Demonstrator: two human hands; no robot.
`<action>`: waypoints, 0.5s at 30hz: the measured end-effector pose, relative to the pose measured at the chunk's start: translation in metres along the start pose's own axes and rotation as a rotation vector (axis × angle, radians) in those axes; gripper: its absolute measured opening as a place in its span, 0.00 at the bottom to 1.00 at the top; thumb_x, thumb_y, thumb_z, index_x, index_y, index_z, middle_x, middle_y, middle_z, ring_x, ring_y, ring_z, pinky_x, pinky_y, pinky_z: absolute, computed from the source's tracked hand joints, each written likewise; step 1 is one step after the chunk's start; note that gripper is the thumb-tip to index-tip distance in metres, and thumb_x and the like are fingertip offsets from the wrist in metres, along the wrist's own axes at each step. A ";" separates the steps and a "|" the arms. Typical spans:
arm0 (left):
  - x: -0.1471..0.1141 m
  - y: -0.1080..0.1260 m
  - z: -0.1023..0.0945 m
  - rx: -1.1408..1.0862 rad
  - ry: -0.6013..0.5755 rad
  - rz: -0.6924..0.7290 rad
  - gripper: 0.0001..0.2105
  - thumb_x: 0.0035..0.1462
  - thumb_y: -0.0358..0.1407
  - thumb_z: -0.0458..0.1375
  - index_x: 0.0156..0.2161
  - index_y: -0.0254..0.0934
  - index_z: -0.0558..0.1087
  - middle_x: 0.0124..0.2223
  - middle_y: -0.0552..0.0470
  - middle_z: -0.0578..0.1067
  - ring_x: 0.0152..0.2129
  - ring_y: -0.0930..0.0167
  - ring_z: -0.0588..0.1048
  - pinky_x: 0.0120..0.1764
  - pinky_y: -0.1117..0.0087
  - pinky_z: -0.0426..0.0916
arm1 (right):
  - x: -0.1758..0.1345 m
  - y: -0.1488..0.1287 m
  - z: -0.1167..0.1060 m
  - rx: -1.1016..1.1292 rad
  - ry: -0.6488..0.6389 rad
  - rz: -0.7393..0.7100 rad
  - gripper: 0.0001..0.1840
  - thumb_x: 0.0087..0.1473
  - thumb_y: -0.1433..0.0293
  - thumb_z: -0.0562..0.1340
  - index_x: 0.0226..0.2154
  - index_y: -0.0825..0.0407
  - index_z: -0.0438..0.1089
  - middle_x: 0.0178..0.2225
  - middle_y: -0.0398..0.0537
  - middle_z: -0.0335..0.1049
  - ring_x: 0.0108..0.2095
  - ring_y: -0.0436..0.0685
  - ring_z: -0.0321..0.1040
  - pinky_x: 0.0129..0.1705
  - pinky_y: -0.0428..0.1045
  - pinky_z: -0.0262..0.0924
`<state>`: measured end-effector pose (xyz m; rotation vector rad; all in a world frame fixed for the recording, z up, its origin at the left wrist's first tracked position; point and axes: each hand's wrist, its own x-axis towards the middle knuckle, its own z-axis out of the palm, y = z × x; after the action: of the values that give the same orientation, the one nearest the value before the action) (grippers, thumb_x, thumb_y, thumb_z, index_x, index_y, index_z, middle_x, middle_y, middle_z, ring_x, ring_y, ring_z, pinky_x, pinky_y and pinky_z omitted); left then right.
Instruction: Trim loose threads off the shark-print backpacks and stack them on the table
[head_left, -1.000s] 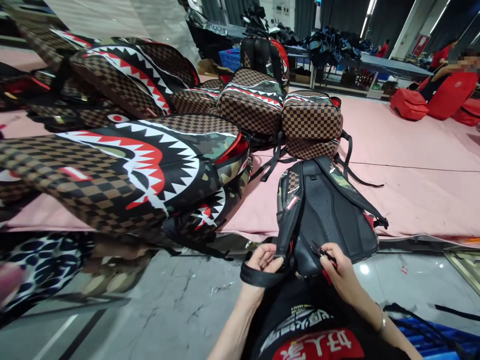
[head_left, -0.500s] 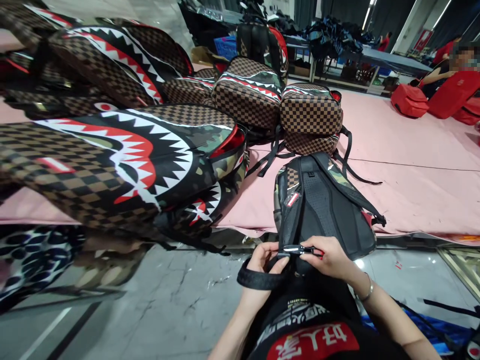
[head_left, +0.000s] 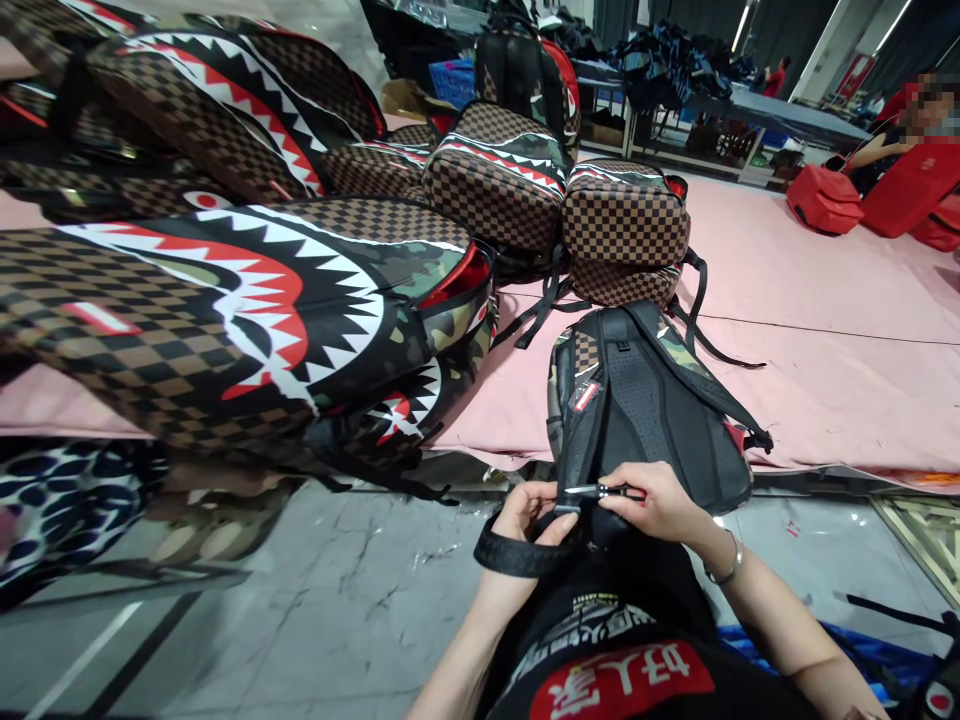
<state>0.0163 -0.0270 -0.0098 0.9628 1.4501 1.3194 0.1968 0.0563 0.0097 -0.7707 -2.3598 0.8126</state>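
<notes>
My left hand pinches the lower end of a backpack's black shoulder strap, near a small dark strap piece. A loose loop of black webbing hangs around the left wrist. In my right hand is a pair of small thread snips, with black handles, a pale blade and a bit of red at the rear. The blade points left, just above the left fingertips; whether it touches the strap I cannot tell. The black backpack lies back-panel up at the table edge, its lower end towards me.
Several checkered backpacks with shark-mouth prints are piled on the pink-covered table at left and centre. Red bags and a person are at the far right. Someone's patterned clothing and shoes show lower left.
The right hand and snips have shifted slightly upward relative to the left hand, and more of the blade shows. The left hand keeps its pinch on the strap. The view has tilted a little.
</notes>
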 end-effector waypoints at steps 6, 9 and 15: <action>-0.001 -0.005 0.000 -0.083 0.015 0.009 0.14 0.43 0.36 0.62 0.37 0.37 0.67 0.35 0.50 0.75 0.33 0.68 0.74 0.41 0.66 0.67 | -0.012 0.002 -0.010 -0.019 -0.019 0.004 0.10 0.55 0.64 0.58 0.37 0.52 0.69 0.32 0.48 0.73 0.30 0.51 0.69 0.32 0.44 0.61; -0.003 -0.004 0.002 -0.078 0.027 0.013 0.14 0.43 0.37 0.62 0.37 0.37 0.67 0.35 0.50 0.75 0.34 0.68 0.74 0.42 0.65 0.67 | -0.016 -0.001 -0.013 -0.051 -0.051 -0.030 0.10 0.56 0.64 0.57 0.38 0.52 0.68 0.31 0.47 0.73 0.30 0.51 0.69 0.33 0.45 0.60; -0.002 -0.004 0.005 -0.063 0.053 0.036 0.15 0.43 0.39 0.63 0.37 0.37 0.68 0.35 0.49 0.76 0.34 0.67 0.74 0.42 0.64 0.66 | -0.016 0.002 -0.010 -0.075 -0.049 -0.067 0.11 0.55 0.62 0.57 0.37 0.52 0.68 0.30 0.48 0.73 0.29 0.51 0.69 0.32 0.44 0.60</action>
<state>0.0215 -0.0286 -0.0135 0.9227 1.4286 1.4176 0.2146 0.0512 0.0105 -0.7052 -2.4582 0.7271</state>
